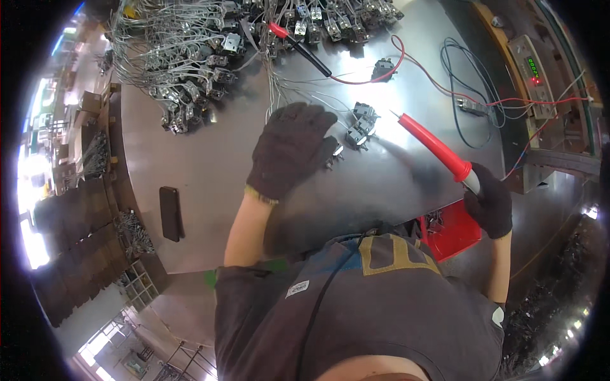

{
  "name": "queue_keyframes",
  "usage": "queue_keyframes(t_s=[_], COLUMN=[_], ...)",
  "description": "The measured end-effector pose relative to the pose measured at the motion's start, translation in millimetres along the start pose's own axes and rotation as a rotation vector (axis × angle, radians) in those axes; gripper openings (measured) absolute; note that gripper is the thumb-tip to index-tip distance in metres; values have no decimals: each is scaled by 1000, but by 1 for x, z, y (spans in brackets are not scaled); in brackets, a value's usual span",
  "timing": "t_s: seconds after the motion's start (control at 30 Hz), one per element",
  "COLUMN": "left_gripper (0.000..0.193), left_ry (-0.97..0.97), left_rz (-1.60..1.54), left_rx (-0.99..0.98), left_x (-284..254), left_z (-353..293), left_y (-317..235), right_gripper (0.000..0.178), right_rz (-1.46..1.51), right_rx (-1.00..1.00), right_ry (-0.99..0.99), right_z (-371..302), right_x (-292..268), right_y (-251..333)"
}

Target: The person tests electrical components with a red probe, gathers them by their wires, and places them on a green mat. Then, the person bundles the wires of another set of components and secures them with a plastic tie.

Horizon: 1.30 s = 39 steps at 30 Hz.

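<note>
A grey table (203, 159) spans the frame's middle, with a heap of wired parts (203, 79) at upper left. The gloved left hand (291, 149) is at centre; I cannot tell its grip. At right, the gloved right hand (492, 202) clasps a red probe (438, 146), tip near small grey parts (358, 133) at centre.
</note>
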<state>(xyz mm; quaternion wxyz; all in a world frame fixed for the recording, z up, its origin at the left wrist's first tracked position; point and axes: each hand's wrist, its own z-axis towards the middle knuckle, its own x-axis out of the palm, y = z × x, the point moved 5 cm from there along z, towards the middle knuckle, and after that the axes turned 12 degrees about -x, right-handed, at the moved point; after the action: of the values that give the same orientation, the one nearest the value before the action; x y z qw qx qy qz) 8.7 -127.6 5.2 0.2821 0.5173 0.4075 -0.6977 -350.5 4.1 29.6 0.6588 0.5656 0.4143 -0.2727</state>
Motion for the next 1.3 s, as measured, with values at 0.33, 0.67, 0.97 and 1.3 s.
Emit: queue_keyframes(t_s=[0.33,0.67,0.97,1.3], left_gripper=[35,33,44,34], left_ry=[219,339,418,295], left_rz=[-9,-176,-139,-53], left_rx=[97,225,130,198], left_x=[26,48,81,71], left_z=[17,37,75,93], left_y=[11,12,15,16], right_gripper=[56,52,54,47], right_rz=[63,112,91,131], right_rx=[31,99,105,177], right_ry=[34,59,23,-19], right_z=[-16,-25,-26,-2], right_x=[17,34,28,23], right_y=[13,13,-1,-15])
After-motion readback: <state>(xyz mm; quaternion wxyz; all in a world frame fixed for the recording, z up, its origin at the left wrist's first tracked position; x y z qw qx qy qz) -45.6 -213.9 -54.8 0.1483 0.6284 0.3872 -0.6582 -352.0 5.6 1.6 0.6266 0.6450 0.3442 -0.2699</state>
